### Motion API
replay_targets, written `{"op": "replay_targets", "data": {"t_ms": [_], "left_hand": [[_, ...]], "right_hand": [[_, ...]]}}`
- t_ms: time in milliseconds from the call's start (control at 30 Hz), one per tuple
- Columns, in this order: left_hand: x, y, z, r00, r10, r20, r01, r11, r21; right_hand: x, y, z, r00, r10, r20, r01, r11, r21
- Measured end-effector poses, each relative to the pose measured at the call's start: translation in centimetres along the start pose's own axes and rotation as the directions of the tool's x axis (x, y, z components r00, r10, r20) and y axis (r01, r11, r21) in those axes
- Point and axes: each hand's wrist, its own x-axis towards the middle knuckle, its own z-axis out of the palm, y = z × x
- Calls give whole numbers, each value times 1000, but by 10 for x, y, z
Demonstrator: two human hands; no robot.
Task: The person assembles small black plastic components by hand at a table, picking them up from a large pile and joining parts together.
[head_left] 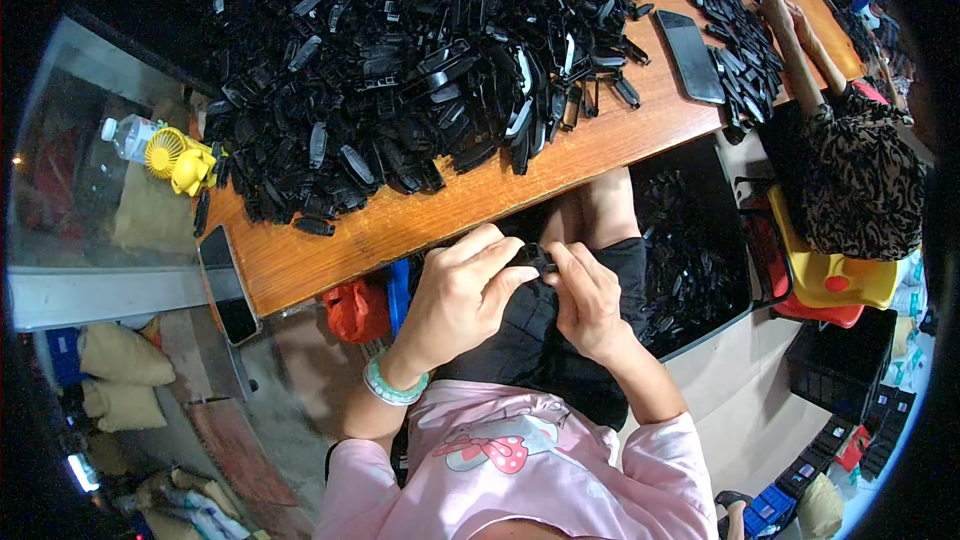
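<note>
Above my lap, just in front of the table edge, my left hand (468, 285) and my right hand (588, 295) meet around a small black plastic part (536, 258). Thumb and fingers of each hand pinch it from either side, and they cover much of it. A pale green bangle circles my left wrist. Beyond my hands, a large heap of similar black plastic parts (400, 80) covers most of the wooden table (480, 198).
A phone (690, 55) lies right of the heap, another phone (229, 285) at the left corner. A yellow fan (180, 160) and a bottle (130, 137) stand left. Under the table sits a black bin (690, 250) of parts. Another person (860, 175) works at right, by a yellow chair (840, 280).
</note>
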Motion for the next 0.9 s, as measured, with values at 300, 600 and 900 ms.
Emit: {"op": "replay_targets", "data": {"t_ms": [300, 600, 900], "left_hand": [[-15, -7, 38, 946, -275, -171, 201, 913, -355], [-16, -12, 21, 875, -459, 153, 399, 506, -764], [32, -55, 17, 974, 56, -218, 76, 832, 550]], "right_hand": [[14, -13, 13, 983, -7, -183, -24, 986, -167], [3, 3, 9, 875, 483, 29, -316, 525, 790], [4, 32, 19, 853, 462, 242, -484, 526, 699]]}}
